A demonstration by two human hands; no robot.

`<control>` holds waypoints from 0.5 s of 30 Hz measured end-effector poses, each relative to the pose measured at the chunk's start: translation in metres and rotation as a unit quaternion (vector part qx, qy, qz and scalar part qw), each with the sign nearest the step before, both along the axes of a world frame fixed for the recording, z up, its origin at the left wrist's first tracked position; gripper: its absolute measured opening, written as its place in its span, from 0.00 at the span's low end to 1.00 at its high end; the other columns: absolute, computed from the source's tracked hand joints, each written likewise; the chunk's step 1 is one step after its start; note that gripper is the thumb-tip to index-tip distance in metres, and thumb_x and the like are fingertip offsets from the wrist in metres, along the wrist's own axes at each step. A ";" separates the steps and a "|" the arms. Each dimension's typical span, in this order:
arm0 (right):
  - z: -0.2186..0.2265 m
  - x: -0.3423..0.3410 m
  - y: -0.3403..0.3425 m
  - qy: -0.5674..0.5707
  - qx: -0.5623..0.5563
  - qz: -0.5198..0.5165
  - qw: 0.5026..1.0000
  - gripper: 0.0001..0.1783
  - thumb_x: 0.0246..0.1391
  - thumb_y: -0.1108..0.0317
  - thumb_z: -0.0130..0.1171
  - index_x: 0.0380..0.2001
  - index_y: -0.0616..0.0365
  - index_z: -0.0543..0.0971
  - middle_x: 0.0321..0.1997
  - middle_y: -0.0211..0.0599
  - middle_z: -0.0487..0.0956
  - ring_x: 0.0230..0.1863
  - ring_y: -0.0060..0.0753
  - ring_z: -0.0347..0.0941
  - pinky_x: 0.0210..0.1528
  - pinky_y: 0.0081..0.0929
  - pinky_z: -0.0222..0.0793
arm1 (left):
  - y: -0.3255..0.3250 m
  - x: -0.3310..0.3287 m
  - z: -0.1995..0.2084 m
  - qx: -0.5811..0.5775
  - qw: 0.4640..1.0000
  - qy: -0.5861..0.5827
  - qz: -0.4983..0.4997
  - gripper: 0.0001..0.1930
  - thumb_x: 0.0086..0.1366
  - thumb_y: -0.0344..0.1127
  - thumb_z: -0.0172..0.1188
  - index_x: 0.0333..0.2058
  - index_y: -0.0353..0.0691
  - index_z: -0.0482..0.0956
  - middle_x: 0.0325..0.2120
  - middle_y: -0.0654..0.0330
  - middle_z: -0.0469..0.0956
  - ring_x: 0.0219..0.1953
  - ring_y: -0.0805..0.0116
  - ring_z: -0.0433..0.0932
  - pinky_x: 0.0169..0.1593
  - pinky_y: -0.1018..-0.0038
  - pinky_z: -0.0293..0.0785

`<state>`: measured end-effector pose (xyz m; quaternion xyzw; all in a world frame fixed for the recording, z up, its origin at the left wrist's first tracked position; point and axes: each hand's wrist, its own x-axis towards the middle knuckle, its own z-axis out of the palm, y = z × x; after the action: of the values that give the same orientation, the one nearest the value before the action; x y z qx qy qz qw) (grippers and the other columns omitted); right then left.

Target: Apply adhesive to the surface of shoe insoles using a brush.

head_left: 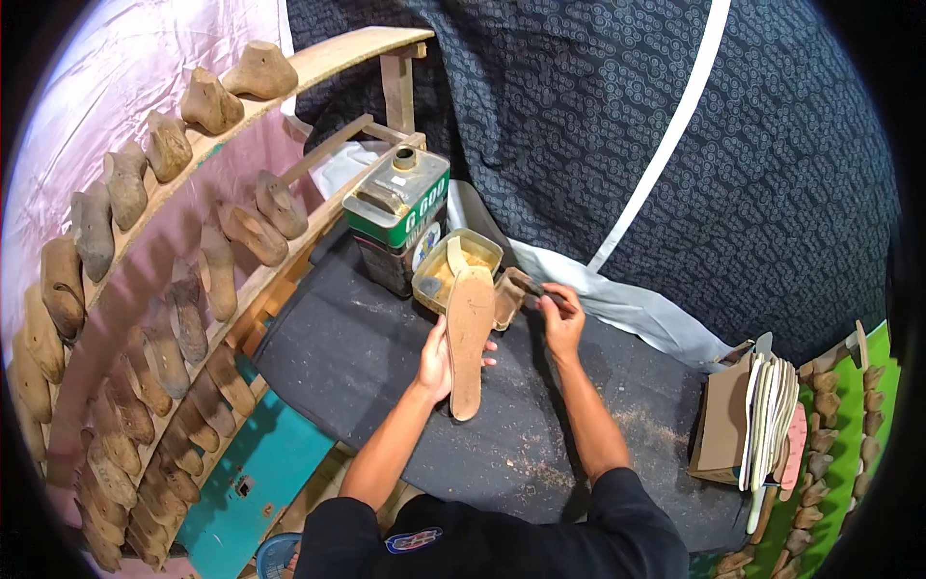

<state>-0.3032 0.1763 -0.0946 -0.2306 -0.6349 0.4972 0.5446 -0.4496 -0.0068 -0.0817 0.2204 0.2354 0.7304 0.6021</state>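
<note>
My left hand (pixel 436 365) grips a tan shoe insole (pixel 469 347) from below and behind, its wide end pointing away from me. Just right of the insole, my right hand (pixel 562 318) pinches a thin dark tool (pixel 538 289); its far end meets or overlaps a brown blocky piece (pixel 510 301), and I cannot tell whether they are joined. Behind the insole sits an open square tin (pixel 487 246) with a yellowish, crusted inside. A pale strip (pixel 455 255) sticks up from the tin, its lower part hidden by the insole.
A green and dark metal can (pixel 397 217) stands left of the tin on the dark-covered table (pixel 333 333). Wooden shoe lasts (pixel 212 101) line the left racks. At right, a cardboard box (pixel 719 420) holds pale sole-shaped sheets (pixel 767 415). Shavings (pixel 540 473) litter the near cloth.
</note>
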 end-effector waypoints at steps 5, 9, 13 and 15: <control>0.017 0.007 -0.022 0.236 -0.168 0.080 0.954 0.13 0.59 0.74 0.54 0.47 0.64 0.74 0.46 0.46 0.78 0.36 0.33 0.78 0.40 0.29 0.76 | 0.001 0.004 -0.007 0.011 1.000 0.009 -0.015 0.35 0.72 0.61 0.30 0.61 0.37 0.65 0.52 0.53 0.74 0.41 0.60 0.79 0.43 0.63 0.79; 0.044 0.001 -0.048 0.265 -0.141 0.092 0.950 0.11 0.59 0.74 0.54 0.45 0.64 0.76 0.47 0.46 0.78 0.45 0.34 0.76 0.46 0.31 0.74 | -0.003 0.010 -0.002 0.007 1.000 0.005 -0.015 0.34 0.73 0.61 0.30 0.61 0.38 0.64 0.53 0.55 0.72 0.37 0.66 0.76 0.38 0.68 0.77; 0.070 -0.001 -0.064 0.096 0.108 0.016 0.989 0.06 0.56 0.77 0.57 0.38 0.64 0.80 0.46 0.43 0.77 0.50 0.38 0.73 0.56 0.33 0.66 | -0.006 0.012 0.006 0.000 1.000 0.007 0.001 0.33 0.73 0.61 0.30 0.60 0.39 0.64 0.53 0.57 0.72 0.35 0.68 0.73 0.36 0.71 0.73; 0.082 -0.002 -0.070 0.066 0.155 0.012 0.986 0.06 0.56 0.77 0.58 0.38 0.64 0.79 0.46 0.43 0.77 0.50 0.39 0.73 0.56 0.34 0.67 | -0.006 0.012 0.007 -0.016 1.000 0.012 0.012 0.33 0.73 0.60 0.30 0.59 0.38 0.64 0.50 0.58 0.73 0.34 0.69 0.72 0.36 0.72 0.72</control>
<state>-0.3055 0.1064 -0.0125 -0.1028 -0.6699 0.4130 0.6084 -0.4374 -0.0123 -0.0744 0.2167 0.2573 0.7308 0.5939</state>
